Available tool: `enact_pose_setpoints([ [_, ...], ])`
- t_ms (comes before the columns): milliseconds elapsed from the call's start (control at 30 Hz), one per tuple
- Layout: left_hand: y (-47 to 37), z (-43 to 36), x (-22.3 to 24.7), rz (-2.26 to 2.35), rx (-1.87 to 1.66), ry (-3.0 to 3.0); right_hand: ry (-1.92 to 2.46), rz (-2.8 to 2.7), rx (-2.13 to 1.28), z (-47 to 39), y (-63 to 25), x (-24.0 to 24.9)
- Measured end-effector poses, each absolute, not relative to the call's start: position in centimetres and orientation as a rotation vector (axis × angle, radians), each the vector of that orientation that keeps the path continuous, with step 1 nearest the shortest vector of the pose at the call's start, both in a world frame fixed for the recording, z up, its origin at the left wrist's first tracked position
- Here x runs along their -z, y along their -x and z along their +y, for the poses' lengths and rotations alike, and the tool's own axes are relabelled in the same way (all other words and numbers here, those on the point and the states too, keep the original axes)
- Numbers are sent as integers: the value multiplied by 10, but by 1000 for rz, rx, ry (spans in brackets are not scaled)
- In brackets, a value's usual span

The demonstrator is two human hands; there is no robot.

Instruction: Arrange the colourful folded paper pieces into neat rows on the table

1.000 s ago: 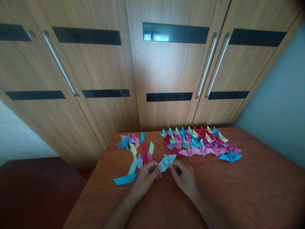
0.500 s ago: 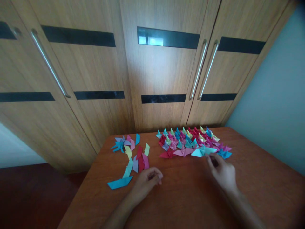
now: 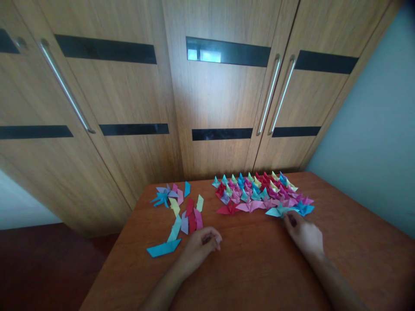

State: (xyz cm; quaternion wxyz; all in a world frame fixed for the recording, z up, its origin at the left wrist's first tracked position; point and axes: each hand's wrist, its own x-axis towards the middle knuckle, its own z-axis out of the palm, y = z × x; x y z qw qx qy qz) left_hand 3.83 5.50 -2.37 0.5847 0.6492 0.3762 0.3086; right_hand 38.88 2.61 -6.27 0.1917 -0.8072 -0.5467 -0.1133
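Note:
My right hand (image 3: 304, 235) pinches the near side of a light turquoise origami crane (image 3: 278, 210) with thumb and fingertips. That crane lies at the front of a block of folded paper cranes in several colours, left of a blue crane (image 3: 304, 209). A pink crane (image 3: 250, 206) and a red crane (image 3: 228, 208) are in the same front row. Resting on the table, my left hand (image 3: 201, 246) has its fingers curled in towards the thumb, and nothing shows in them. Close beyond it are a magenta folded strip (image 3: 198, 219) and a red one (image 3: 192, 221).
Folded paper pieces lie on the left: a blue strip (image 3: 164, 248), a mint piece (image 3: 174, 229), a yellow piece (image 3: 174, 206) and a blue spiky cluster (image 3: 160, 198). Wooden cupboard doors (image 3: 220, 160) rise behind the brown table (image 3: 246, 272). A pale blue wall (image 3: 372, 142) is at right.
My right hand has shifted slightly right and nearer with the turquoise crane, showing more of the pink cranes behind it. My left hand has stayed in place.

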Motion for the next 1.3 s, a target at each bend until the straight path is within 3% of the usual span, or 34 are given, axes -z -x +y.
enact_pose_setpoints([
  [900, -41, 56, 26, 952, -740, -1525, 2399, -1476, 273, 29, -390, 64],
  [1300, -41, 55, 31, 905, -748, -1522, 2041, -1471, 340, 25, -371, 58],
])
